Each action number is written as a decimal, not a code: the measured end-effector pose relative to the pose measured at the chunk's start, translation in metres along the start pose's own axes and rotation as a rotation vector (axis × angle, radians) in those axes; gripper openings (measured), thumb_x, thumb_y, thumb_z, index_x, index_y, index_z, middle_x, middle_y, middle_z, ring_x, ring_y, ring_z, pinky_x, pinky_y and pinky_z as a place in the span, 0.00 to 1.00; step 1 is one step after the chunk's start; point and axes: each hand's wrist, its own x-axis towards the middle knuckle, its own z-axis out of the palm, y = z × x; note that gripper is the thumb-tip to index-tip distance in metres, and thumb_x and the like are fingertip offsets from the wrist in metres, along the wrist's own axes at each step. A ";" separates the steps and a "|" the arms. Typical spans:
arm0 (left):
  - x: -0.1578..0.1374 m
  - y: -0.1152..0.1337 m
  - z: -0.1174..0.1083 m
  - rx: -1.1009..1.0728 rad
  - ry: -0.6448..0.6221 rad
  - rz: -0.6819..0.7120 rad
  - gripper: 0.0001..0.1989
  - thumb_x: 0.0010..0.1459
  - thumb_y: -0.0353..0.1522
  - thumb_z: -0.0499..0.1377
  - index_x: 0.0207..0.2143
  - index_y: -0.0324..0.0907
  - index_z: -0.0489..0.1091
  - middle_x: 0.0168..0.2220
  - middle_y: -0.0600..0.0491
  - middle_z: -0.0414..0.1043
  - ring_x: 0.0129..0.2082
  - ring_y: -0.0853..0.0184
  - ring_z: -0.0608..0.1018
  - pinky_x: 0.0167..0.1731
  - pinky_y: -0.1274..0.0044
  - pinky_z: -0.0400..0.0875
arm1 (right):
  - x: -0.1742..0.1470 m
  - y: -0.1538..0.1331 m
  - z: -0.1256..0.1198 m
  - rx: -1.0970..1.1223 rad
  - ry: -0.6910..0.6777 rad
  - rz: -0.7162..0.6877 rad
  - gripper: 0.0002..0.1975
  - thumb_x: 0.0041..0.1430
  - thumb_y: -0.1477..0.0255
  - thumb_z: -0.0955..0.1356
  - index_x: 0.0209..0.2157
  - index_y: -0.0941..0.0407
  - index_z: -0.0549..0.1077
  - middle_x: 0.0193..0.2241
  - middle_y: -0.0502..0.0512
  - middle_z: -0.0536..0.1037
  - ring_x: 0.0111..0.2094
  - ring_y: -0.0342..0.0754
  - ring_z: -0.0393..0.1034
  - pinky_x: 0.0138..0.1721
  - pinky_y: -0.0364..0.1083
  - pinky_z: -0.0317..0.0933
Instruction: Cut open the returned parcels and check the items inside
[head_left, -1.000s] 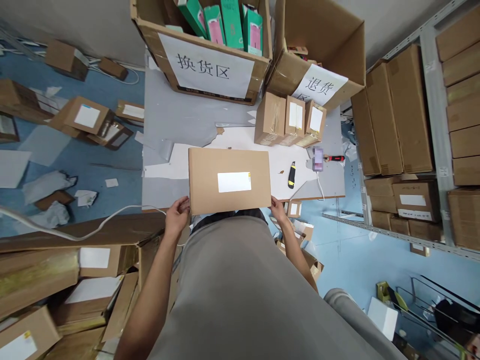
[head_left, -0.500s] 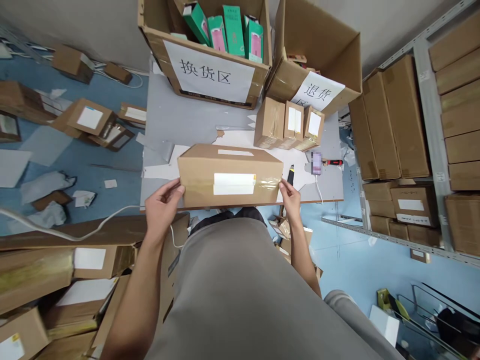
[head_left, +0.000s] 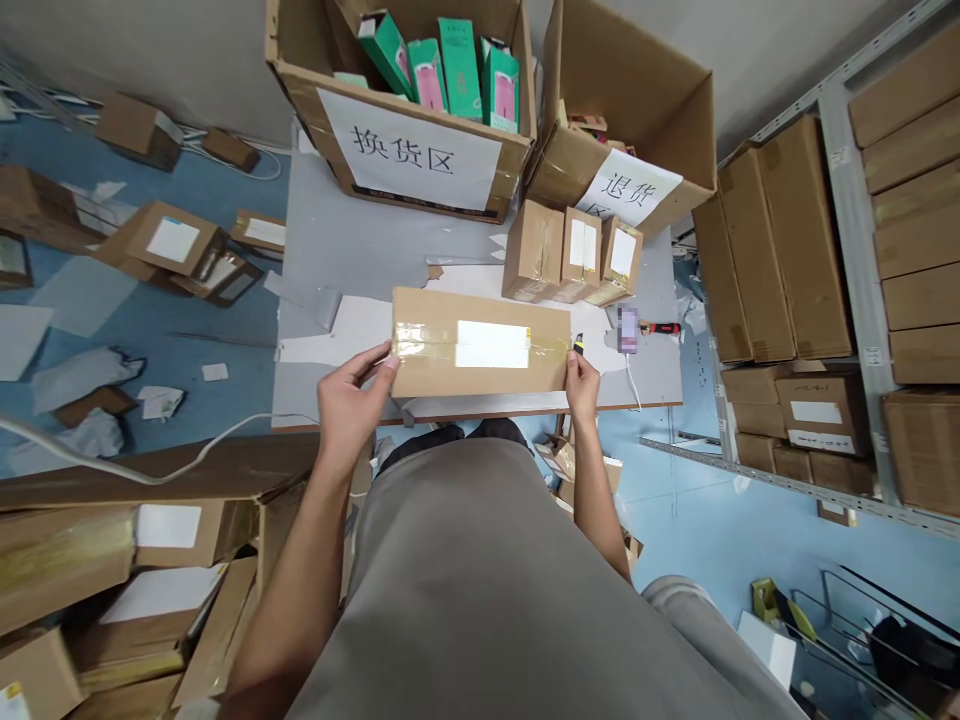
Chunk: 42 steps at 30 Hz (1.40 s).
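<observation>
Turned since earlier, the brown oblong cardboard box (head_left: 480, 382) shows clear tape (head_left: 421, 340) at left.
Left hand (head_left: 351, 398) and right hand (head_left: 583, 387) grip opposite ends; turning seems underway, next needing steady support.

Oblong green boxes (head_left: 459, 70) are held in a large, open brown cardboard carton (head_left: 511, 165), beside which a second open cardboard carton (head_left: 562, 160) is placed on the grey worktop (head_left: 375, 240). Three small brown cardboard boxes (head_left: 531, 248) are lined up in front of the second. Tall brown cartons (head_left: 806, 240) are borne by a grey metal rack (head_left: 847, 205), and the blue floor (head_left: 195, 310) is strewn with crumpled whitish plastic bags (head_left: 86, 380).
</observation>
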 end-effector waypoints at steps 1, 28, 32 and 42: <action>-0.007 0.012 0.005 0.009 -0.042 0.023 0.27 0.70 0.47 0.69 0.62 0.40 0.85 0.62 0.44 0.88 0.62 0.49 0.89 0.73 0.55 0.80 | 0.004 0.005 -0.006 -0.013 0.038 0.008 0.38 0.72 0.35 0.63 0.40 0.55 0.83 0.40 0.62 0.88 0.48 0.60 0.79 0.54 0.54 0.75; -0.001 0.037 0.019 0.285 -0.037 0.154 0.30 0.79 0.51 0.63 0.71 0.43 0.70 0.66 0.38 0.84 0.68 0.44 0.84 0.72 0.55 0.75 | 0.005 0.002 -0.005 -0.024 0.090 0.041 0.35 0.71 0.36 0.64 0.36 0.53 0.79 0.36 0.60 0.86 0.44 0.59 0.76 0.54 0.55 0.74; 0.043 -0.008 -0.002 0.289 0.112 -0.028 0.21 0.76 0.44 0.66 0.63 0.42 0.73 0.51 0.43 0.88 0.56 0.48 0.88 0.66 0.61 0.78 | -0.013 -0.028 0.020 -0.031 -0.026 0.024 0.35 0.75 0.40 0.65 0.49 0.57 0.87 0.49 0.68 0.90 0.51 0.64 0.81 0.59 0.58 0.77; 0.119 -0.063 -0.074 0.383 0.328 -0.183 0.18 0.77 0.25 0.61 0.65 0.27 0.75 0.63 0.37 0.83 0.59 0.61 0.83 0.67 0.72 0.76 | -0.063 -0.187 0.079 -0.309 -0.250 -0.382 0.33 0.87 0.48 0.63 0.71 0.57 0.80 0.60 0.70 0.82 0.62 0.65 0.81 0.67 0.60 0.76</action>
